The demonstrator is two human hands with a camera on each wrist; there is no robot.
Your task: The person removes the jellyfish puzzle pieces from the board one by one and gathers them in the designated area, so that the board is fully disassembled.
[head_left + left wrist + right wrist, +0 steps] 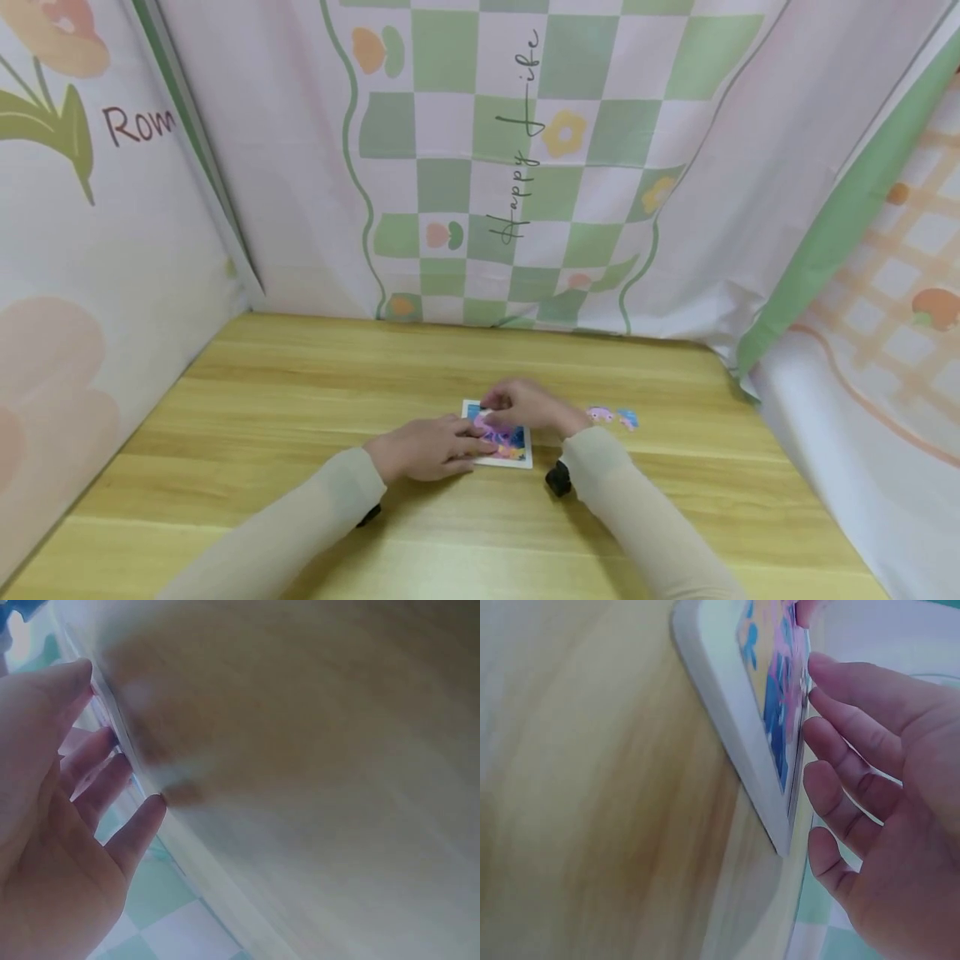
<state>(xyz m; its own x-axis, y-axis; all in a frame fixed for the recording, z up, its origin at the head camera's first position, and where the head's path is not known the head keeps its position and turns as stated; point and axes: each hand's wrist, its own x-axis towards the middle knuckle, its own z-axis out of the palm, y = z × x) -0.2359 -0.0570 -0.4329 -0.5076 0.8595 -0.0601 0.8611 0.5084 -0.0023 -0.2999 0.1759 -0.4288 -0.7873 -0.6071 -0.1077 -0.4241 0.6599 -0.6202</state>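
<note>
Pale sleeves (285, 525) lie closest; the picture board (508, 439), long axis seemingly 12-to-6, sits at 3 o'clock from our left hand (429, 447), fingers straight upon it, and 8 o'clock from our right hand (527, 406), fingers bent, any pinch unclear. We see 2 loose pieces (600, 414) rightward at 3 o'clock on the worktop (300, 392), a checked curtain (495, 192) at 12.

Table (360, 354) beyond the board (528, 454) is free — 2 pieces (601, 414) obstruct its right.
</note>
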